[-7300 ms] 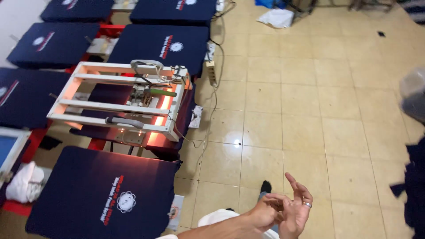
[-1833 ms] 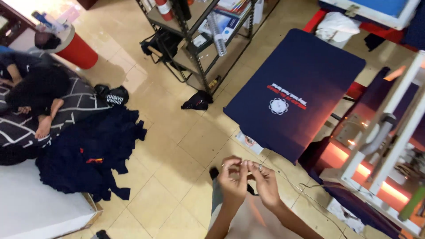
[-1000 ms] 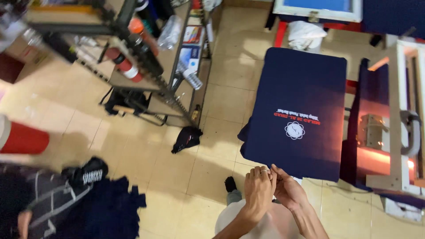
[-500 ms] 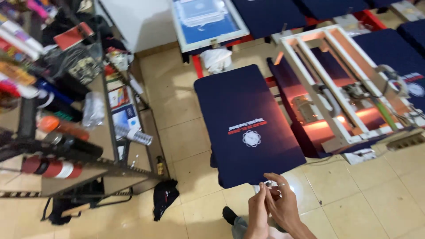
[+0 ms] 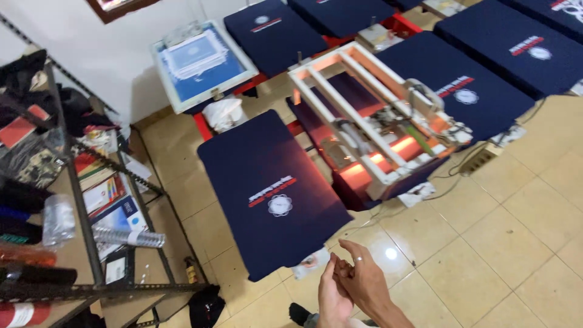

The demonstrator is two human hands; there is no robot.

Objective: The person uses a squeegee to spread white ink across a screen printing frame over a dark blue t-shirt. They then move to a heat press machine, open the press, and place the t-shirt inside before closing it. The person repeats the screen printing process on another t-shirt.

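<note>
Your left hand [image 5: 333, 299] and right hand [image 5: 364, 280] press together, fingers loosely curled, empty; navy printed shirt [image 5: 273, 191] at 11 o'clock.

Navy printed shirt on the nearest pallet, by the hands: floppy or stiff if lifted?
The navy shirt lies flat and smooth over its board, so it is probably thin fabric, floppy and light once lifted. Its edges wrap the board, so it may drag rather than slide. The white and red print could smear if wet; I cannot tell.
</note>
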